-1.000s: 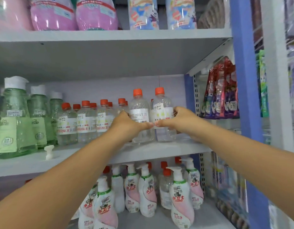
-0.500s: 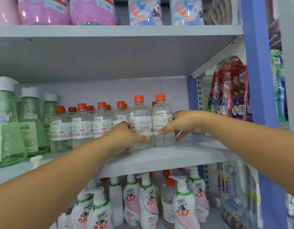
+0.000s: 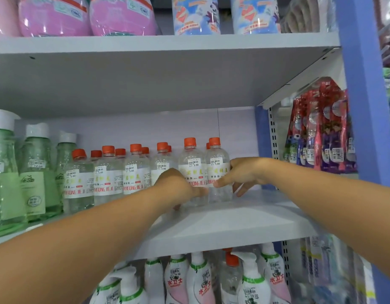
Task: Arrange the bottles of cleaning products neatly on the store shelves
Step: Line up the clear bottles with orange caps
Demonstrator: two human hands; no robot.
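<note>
Setting: grey store shelves held the stock, and the middle shelf [image 3: 244, 224] carried a row of clear bottles with orange caps beside tall green bottles [image 3: 33, 172] on the left.
Task's things: the two clear bottles at the right end of the row, one [image 3: 193, 165] touching the other [image 3: 218, 167], stood upright near the front, forward of the rest of the row [image 3: 108, 172].
Left hand: the left hand [image 3: 178, 187] was wrapped around the lower part of the left of these two bottles, thumb across its label, apparently closed on it.
Right hand: the right hand [image 3: 242, 174] pressed its thumb on the right bottle's label; its other fingers were spread loosely beside and behind the bottle, so a full grip could not be confirmed.
Step in hand: likely squaring the two front bottles with the row.
Doing it well: slide both along the shelf, not lift; hold low to keep them upright; turn labels forward; stop once the sides meet the neighbours.
Risk: thin clear plastic would likely dent under a hard squeeze, and a push up high could topple the bottles behind.
</note>
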